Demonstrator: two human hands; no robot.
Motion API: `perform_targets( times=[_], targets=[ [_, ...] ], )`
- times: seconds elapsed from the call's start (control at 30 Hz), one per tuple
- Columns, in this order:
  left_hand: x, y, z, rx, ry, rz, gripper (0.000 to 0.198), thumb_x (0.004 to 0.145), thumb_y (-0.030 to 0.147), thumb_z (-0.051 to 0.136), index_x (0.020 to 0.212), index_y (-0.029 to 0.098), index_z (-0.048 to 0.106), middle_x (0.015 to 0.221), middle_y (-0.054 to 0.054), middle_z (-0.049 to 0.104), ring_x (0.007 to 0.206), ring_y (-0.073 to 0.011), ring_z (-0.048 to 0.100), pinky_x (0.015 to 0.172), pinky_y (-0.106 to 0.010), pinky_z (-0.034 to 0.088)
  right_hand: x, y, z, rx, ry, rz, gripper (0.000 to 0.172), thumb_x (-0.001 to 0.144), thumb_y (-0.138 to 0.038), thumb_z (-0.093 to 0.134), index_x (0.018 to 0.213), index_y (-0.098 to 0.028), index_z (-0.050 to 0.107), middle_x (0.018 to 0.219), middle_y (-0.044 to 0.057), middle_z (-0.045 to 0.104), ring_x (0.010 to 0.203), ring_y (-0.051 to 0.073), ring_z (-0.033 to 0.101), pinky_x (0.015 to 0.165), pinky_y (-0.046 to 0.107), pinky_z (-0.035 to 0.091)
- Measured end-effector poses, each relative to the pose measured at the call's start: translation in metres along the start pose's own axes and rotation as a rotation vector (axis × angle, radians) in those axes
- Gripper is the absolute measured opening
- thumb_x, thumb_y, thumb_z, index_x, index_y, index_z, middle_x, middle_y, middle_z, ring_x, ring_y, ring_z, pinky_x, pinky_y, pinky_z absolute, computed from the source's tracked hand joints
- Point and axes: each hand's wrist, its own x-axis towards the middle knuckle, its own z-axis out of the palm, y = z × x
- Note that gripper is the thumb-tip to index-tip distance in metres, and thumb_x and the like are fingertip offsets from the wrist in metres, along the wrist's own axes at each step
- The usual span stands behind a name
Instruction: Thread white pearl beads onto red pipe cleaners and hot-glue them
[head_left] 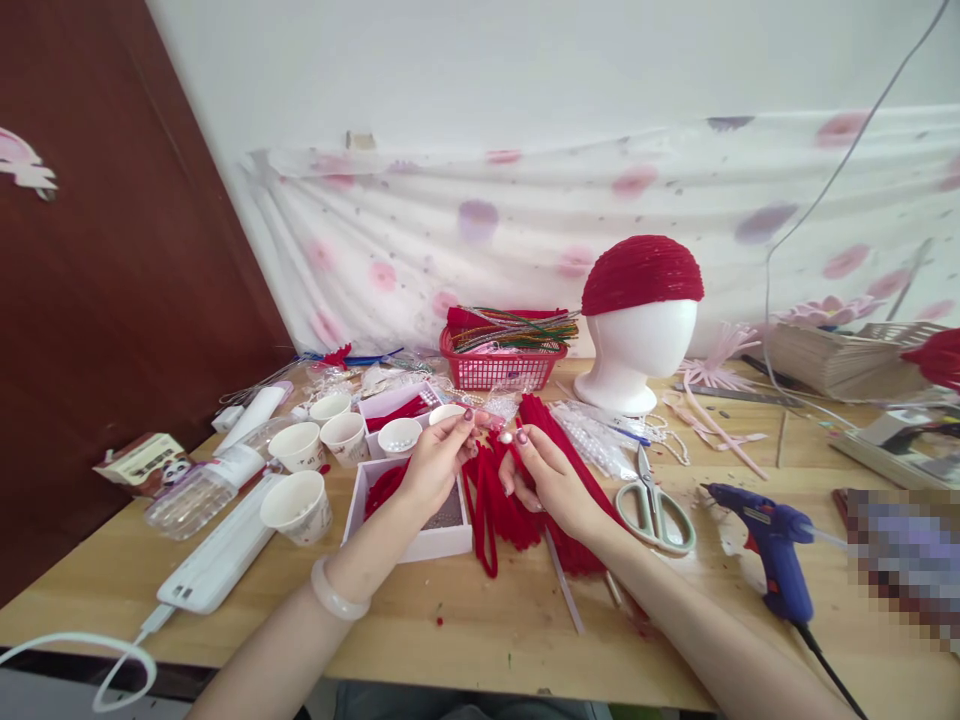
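My forearms [281,628] cross the bench [420,650], right fingers [534,450] gripping a white bead [505,437], left fingers [456,430] pinched together. Apparent bead-fitting next needs steadiness.

Wooden table [405,625] with red chenille [571,547], scissors [650,488]

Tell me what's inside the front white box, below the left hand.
Inside the white box, red fuzzy strips show at the left and something greyish, unclear what, at the right. The left hand and wrist cover the middle, which can't be seen.
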Motion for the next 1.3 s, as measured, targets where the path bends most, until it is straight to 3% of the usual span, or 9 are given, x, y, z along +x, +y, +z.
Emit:
perform_targets(
  times=[0.3, 0.7, 1.3],
  targets=[
    [0.0016, -0.0002, -0.0031, -0.113, -0.027, -0.15, 0.022, 0.097, 0.028, 0.066, 0.114, 0.015, 0.066, 0.108, -0.006, 0.07, 0.084, -0.0177, 0.069, 0.071, -0.034, 0.061, -0.0058, -0.0055, 0.0023, 0.012, -0.141, 0.089, 0.024, 0.104, -0.038, 0.06, 0.099, -0.015, 0.066, 0.07, -0.006, 0.061, 0.042, 0.005, 0.048, 0.038, 0.018, 0.041],
    [-0.0027, -0.0013, -0.0004, -0.089, -0.109, -0.144, 0.017, 0.096, 0.026, 0.067, 0.108, 0.014, 0.067, 0.101, -0.004, 0.07, 0.08, -0.0163, 0.069, 0.069, -0.033, 0.06, -0.0047, -0.0078, 0.0031, -0.02, -0.112, 0.106, 0.027, 0.104, -0.041, 0.058, 0.099, -0.015, 0.066, 0.071, -0.005, 0.062, 0.043, 0.006, 0.05, 0.04, 0.019, 0.044],
    [-0.0003, -0.006, -0.0033, -0.023, -0.106, -0.099, 0.02, 0.096, 0.028, 0.067, 0.111, 0.015, 0.067, 0.106, -0.005, 0.07, 0.084, -0.0179, 0.069, 0.072, -0.035, 0.061, -0.0034, -0.0064, 0.0032, -0.027, -0.08, 0.136, 0.027, 0.103, -0.04, 0.059, 0.102, -0.015, 0.067, 0.078, -0.003, 0.066, 0.051, 0.009, 0.058, 0.046, 0.022, 0.05]
  ],
)
